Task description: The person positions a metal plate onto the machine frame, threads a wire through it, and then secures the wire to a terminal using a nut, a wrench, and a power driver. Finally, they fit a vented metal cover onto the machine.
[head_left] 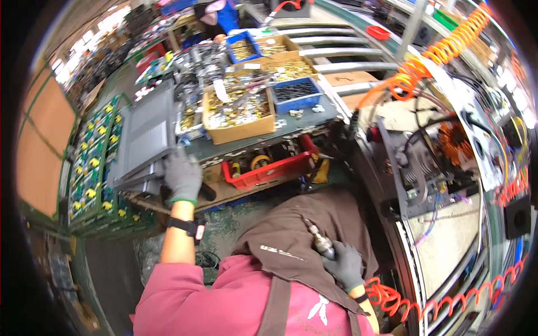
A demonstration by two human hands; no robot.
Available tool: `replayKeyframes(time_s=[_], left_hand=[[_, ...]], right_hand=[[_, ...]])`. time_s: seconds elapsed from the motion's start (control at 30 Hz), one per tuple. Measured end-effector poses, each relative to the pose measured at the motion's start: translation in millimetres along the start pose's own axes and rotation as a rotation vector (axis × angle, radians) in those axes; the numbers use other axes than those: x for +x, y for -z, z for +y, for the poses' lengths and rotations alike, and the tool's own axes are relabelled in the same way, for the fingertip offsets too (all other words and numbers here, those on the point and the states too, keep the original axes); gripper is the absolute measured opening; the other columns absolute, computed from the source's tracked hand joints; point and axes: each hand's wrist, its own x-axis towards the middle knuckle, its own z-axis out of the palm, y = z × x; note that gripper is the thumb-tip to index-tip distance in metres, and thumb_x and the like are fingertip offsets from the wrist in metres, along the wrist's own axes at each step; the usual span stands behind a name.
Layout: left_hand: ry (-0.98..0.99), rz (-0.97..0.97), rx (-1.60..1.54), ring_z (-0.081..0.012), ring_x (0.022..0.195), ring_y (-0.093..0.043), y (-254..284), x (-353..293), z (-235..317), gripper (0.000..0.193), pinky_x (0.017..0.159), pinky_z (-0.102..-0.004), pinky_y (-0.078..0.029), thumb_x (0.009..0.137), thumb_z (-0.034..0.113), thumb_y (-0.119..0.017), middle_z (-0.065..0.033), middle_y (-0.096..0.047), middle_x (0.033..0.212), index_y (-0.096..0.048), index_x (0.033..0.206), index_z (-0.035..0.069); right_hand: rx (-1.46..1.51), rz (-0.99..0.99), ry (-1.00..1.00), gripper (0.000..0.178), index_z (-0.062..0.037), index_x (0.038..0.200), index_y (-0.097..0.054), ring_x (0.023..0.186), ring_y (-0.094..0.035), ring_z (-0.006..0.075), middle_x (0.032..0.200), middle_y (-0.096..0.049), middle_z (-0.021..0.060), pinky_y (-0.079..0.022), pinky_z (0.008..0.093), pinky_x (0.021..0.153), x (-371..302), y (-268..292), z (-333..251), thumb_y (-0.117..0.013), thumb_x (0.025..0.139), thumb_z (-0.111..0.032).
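Observation:
My left hand (182, 175), in a grey glove, is at the near right edge of some dark grey panels (147, 126) lying on the bench at the left. Its fingers are blurred against the panel edge, so I cannot tell whether they grip it. My right hand (346, 264), also gloved in grey, is closed round a silver power screwdriver (322, 244) held low in front of my brown apron. The tool's slim tip points up and away to the left. An orange coiled hose (386, 299) runs beside my right wrist.
Cardboard boxes of brass-coloured parts (238, 109) and a blue bin of black screws (294, 92) stand on the bench, above a red bin (269, 176). Green racks of circuit boards (92, 162) stand left. At right, an open machine with a copper coil (454, 143) sits on a roller line.

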Motion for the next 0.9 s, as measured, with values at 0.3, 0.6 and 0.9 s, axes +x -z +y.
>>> replayKeyframes(time_s=[0.3, 0.6, 0.9], left_hand=[[-0.001, -0.090, -0.037, -0.0413, 0.101, -0.061, -21, 32, -6, 0.034, 0.086, -0.0487, -0.049, 0.089, 0.023, -0.051, -0.0242, -0.058, 0.122, -0.056, 0.119, 0.006], [0.027, -0.165, -0.196, -0.0429, 0.100, -0.061, -28, 42, -28, 0.028, 0.086, -0.0489, -0.046, 0.092, 0.020, -0.052, -0.0238, -0.064, 0.107, -0.053, 0.113, 0.002], [-0.456, -0.524, -1.075, -0.0192, 0.092, -0.061, 71, -58, 98, 0.024, 0.080, -0.0323, -0.049, 0.090, 0.020, -0.059, -0.0093, -0.062, 0.100, -0.060, 0.108, 0.005]], right_hand=[[0.125, -0.061, -0.110, 0.049, -0.0117, 0.117, -0.060, 0.092, -0.060, 0.0345, 0.098, -0.063, 0.0150, -0.048, 0.0464, 0.079, -3, -6, 3, -0.067, 0.079, -0.042], [0.177, 0.158, -0.091, 0.038, -0.0133, 0.116, -0.061, 0.088, -0.061, 0.0334, 0.092, -0.063, 0.0136, -0.049, 0.0446, 0.074, 6, 40, -6, -0.065, 0.084, -0.033], [0.719, 0.348, 0.091, 0.033, -0.0075, 0.111, -0.065, 0.073, -0.064, 0.0221, 0.094, -0.066, 0.0108, -0.051, 0.0312, 0.061, 38, 107, -48, -0.075, 0.080, -0.013]])
